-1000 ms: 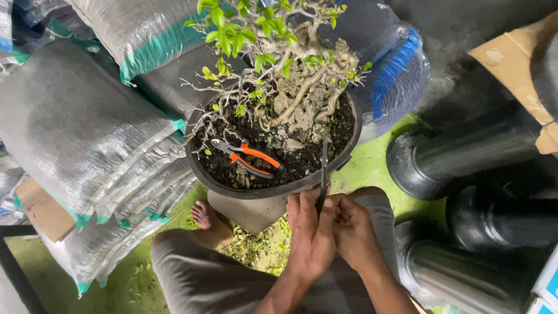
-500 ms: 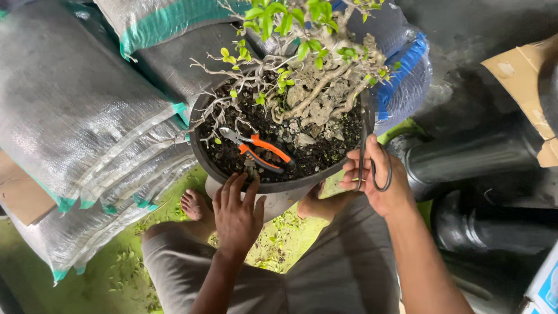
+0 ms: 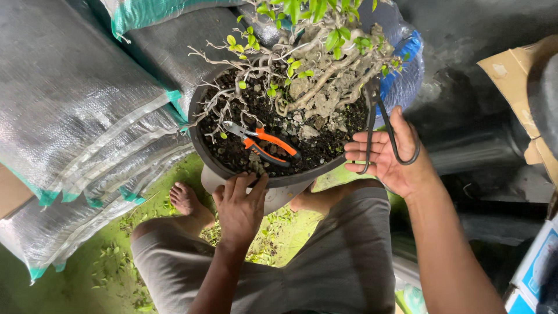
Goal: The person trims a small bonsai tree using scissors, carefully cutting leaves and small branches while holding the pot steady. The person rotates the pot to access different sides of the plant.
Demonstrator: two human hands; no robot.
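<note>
Your left hand (image 3: 239,206) rests with fingers spread on the near rim of the round black plastic pot (image 3: 204,156) that holds the small bonsai tree with gnarled grey trunk and green leaves (image 3: 317,70). Your right hand (image 3: 390,152) lies open-palmed at the pot's right edge, with the black long-handled shears (image 3: 379,125) hanging loosely from thumb and fingers, not squeezed. Orange-handled pliers (image 3: 263,143) lie on the dark soil near the front rim. The pot looks heavy with soil and stiff; the twigs seem brittle, so hold by the rim, not the branches.
</note>
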